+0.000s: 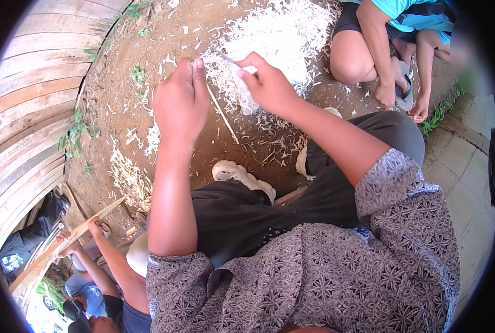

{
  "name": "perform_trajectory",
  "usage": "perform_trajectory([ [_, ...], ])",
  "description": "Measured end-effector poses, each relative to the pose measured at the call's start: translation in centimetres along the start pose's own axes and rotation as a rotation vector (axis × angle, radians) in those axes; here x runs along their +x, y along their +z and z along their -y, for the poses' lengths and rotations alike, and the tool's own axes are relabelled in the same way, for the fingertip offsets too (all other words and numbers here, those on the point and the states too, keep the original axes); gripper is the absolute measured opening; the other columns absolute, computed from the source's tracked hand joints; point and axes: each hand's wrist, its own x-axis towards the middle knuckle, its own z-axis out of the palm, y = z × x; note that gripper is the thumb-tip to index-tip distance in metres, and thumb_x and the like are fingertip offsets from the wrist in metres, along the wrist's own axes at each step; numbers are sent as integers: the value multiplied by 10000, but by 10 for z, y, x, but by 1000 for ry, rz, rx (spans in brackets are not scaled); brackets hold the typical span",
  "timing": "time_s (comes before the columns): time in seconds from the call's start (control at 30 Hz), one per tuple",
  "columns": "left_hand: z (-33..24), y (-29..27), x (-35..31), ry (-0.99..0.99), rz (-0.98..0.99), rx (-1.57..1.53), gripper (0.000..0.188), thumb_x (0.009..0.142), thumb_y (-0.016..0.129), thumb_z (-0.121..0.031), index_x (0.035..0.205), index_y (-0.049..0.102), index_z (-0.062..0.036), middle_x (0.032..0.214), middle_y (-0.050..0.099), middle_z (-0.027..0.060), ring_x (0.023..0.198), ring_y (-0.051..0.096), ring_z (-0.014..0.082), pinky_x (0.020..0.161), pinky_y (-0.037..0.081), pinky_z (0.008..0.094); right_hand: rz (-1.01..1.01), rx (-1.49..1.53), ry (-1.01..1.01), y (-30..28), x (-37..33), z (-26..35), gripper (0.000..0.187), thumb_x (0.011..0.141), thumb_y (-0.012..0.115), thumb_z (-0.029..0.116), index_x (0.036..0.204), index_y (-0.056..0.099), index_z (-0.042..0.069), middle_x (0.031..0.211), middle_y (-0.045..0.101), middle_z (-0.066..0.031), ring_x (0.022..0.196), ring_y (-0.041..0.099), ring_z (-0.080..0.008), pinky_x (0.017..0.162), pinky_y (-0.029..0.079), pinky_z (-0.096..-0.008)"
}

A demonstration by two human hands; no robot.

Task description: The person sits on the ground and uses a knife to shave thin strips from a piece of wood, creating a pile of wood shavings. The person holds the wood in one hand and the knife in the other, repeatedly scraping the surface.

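Observation:
My left hand (183, 94) is closed in a pinch, thumb on top, on what looks like a thin pale wood strip (207, 57); most of it is hidden. To its right, my right hand (267, 83) is closed around a small knife (230, 59), whose narrow grey blade points toward the left hand. The blade tip is close to the strip; whether they touch I cannot tell. Both hands are above a heap of pale wood shavings (292, 39). A slender stick (222, 115) slants below and between the hands, apparently on the ground.
A plank wall (42, 72) curves along the left. At the upper right a person in a turquoise shirt (419, 25) sits with hands near a sandal (404, 94). At the lower left another person grips a long wooden pole (70, 244). My pale shoe (242, 175) rests on brown soil.

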Motion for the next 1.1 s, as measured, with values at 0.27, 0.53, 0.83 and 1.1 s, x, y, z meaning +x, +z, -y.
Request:
perform_trajectory([
  [0.27,-1,-5,5,-2,18,21,416,1074,511,-369,801,573,-62,626,613,194,602,630,433,557,463,515,-187,-28,34,-11,20,-66,296,1039,590,287,1267,575,99,791,673,-113,683,637,-198,693,510,-369],
  [0.53,5,-1,1,23,-5,14,389,1072,526,-337,813,595,-55,641,628,196,611,638,430,559,465,512,-5,160,-257,12,-9,32,248,1056,579,269,1225,588,88,623,572,-46,537,519,-151,547,409,-362],
  [0.83,-6,-4,4,34,18,13,442,1088,509,-340,781,557,-27,601,548,184,532,521,355,534,412,449,-202,-187,17,-13,16,-90,260,1033,586,287,1226,587,113,811,686,-141,757,683,-248,711,525,-394],
  [1.1,1,-2,5,3,17,-16,448,1091,510,-360,813,571,-14,606,530,177,529,483,306,552,396,427,-21,190,-188,4,-7,25,245,1051,591,271,1227,597,101,647,576,-31,538,490,-124,544,395,-334],
])
